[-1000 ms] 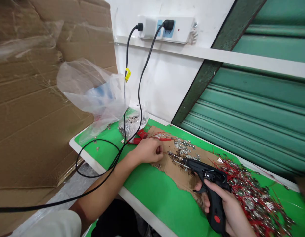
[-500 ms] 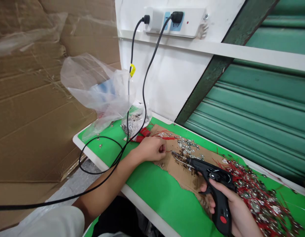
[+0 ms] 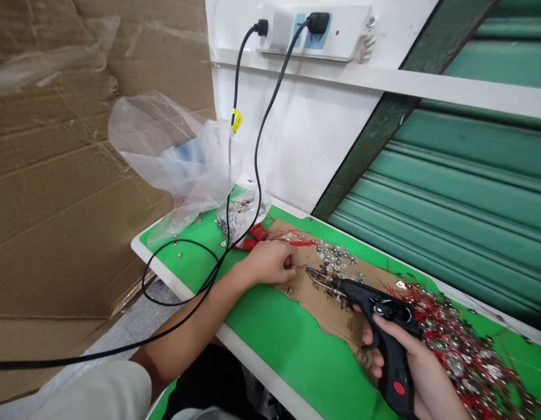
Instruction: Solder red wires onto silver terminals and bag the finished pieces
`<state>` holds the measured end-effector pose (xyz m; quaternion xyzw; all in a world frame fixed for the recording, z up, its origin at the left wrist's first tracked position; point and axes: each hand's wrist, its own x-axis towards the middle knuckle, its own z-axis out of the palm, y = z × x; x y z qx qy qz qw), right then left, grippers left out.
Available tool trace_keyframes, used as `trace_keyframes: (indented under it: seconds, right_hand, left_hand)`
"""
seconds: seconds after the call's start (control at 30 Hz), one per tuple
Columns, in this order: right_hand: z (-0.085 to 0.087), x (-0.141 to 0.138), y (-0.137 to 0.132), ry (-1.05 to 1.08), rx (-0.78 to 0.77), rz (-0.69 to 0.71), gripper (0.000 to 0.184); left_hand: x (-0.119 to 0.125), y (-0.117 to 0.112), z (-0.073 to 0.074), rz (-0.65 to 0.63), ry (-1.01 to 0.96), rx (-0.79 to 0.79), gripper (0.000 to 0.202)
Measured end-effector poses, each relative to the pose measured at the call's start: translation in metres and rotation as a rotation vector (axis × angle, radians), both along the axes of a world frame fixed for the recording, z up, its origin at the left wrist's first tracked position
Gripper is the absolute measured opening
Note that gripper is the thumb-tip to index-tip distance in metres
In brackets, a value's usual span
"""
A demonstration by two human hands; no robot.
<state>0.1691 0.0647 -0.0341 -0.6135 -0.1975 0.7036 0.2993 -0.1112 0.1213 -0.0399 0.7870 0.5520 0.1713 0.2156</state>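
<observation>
The black gun (image 3: 379, 326) sits in your right hand (image 3: 410, 367) — palm wrapped tight round the grip, a finger on the trigger — with its metal tip reaching out ahead of your knuckles over the brown cardboard sheet (image 3: 314, 300). Just past that tip your left hand (image 3: 270, 263) is curled nearly closed, fingertips pinched on a small part (image 3: 290, 263) too tiny to make out. A pile of red-wired metal pieces (image 3: 463, 350) lies just beyond your right hand; black cords (image 3: 182, 297) trail past your left wrist on the green table (image 3: 274, 338).
</observation>
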Motion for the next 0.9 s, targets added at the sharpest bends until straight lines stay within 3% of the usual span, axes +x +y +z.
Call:
trace_keyframes:
  seconds: [0.2, 0.37, 0.57, 0.9]
  right_hand:
    - [0.005, -0.006, -0.002, 0.003, 0.046, -0.087, 0.05]
    - [-0.003, 0.0, -0.003, -0.013, 0.059, 0.019, 0.038]
    - [-0.011, 0.004, -0.001, -0.009, 0.099, 0.102, 0.043]
    - [-0.012, 0.003, -0.002, -0.071, 0.052, -0.01, 0.043]
  left_hand:
    - [0.001, 0.0, -0.001, 0.008, 0.023, -0.022, 0.007]
    - [0.001, 0.001, -0.001, 0.012, 0.014, -0.024, 0.007]
    - [0.001, 0.001, -0.001, 0.001, -0.018, -0.033, 0.005]
    - [0.0, 0.001, 0.001, -0.001, -0.038, -0.032, 0.004]
